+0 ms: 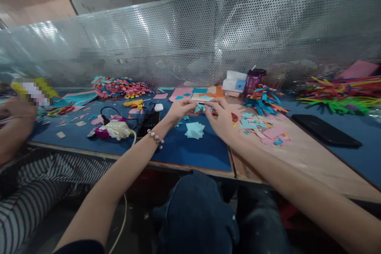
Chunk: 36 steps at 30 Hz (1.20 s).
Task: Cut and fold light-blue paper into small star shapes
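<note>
Over the blue table top, my left hand (180,111) pinches a small folded piece of turquoise paper (199,108) between thumb and fingertips. My right hand (222,119) grips the same paper from the other side, its fingers bent and closed on it. Just below the hands lies a loose pile of light-blue paper squares (195,130). A few small turquoise scraps (186,118) rest beside my left fingers. Red and yellow loops (234,117) show partly behind my right hand.
To the left are a phone (149,123), a power strip (114,129) with cables and a yellow glue gun (133,103). Paper sheets (193,93) and a purple cup (255,79) stand behind. A black phone (326,130) lies right. A co-worker's hand (22,113) is far left.
</note>
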### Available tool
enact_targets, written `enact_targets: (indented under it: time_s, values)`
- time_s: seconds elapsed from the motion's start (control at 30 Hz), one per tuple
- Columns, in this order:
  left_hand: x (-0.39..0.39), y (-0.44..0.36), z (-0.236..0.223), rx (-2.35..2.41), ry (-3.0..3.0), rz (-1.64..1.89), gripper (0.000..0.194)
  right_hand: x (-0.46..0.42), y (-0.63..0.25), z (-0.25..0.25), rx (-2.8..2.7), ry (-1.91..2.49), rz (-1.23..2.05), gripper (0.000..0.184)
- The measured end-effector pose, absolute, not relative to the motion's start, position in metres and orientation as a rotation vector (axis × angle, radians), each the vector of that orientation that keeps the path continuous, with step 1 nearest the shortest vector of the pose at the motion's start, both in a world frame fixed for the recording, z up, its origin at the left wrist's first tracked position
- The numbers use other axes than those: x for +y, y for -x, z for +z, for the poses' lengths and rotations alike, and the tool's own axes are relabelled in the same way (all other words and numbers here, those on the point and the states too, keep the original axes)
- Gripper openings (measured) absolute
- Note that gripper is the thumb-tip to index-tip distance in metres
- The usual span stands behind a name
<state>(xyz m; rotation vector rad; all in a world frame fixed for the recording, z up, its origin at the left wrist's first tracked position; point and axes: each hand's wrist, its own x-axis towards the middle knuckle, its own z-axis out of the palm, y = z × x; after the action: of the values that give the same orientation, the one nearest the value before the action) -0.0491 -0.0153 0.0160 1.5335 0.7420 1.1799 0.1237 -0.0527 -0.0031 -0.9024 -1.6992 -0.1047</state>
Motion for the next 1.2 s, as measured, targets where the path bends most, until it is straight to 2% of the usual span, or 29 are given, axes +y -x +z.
enact_targets:
  time_s: [0.2, 0.4, 0.83, 1.2]
  values:
    - [-0.016, 0.048, 0.016, 0.774, -1.597, 1.210, 0.029, -0.042, -0.125, -0.003, -1.634, 0.990, 0.535, 0.035]
    - [-0.015, 0.050, 0.015, 0.857, -1.737, 1.238, 0.028, -0.042, -0.125, -0.005, -1.578, 0.925, 0.786, 0.040]
    - [-0.013, 0.050, 0.012, 0.839, -1.826, 1.226, 0.029, -0.043, -0.126, -0.002, -1.561, 0.957, 0.869, 0.037]
    - [-0.014, 0.049, 0.011, 0.882, -1.793, 1.193, 0.030, -0.044, -0.125, -0.002, -1.605, 0.987, 0.774, 0.035]
